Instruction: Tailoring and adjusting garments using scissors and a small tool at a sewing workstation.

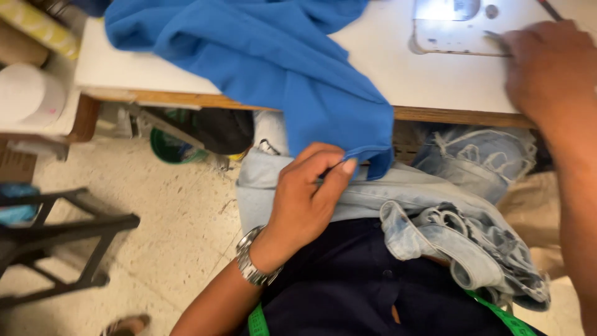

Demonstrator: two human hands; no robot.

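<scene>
The left hand (308,199) pinches the hem of the soft, light blue fabric (273,68) draping off the white tabletop (435,81), likely best gripped there, while the right hand (547,68) rests flat, fingers loose, holding nothing.

A pale speckled floor (168,224) fills the near left, where a black metal stand (56,239) sits. The white desk (429,74) with a wooden edge spans the far side, brightly lit at far right. A green bucket (171,149) stands beneath it.
</scene>
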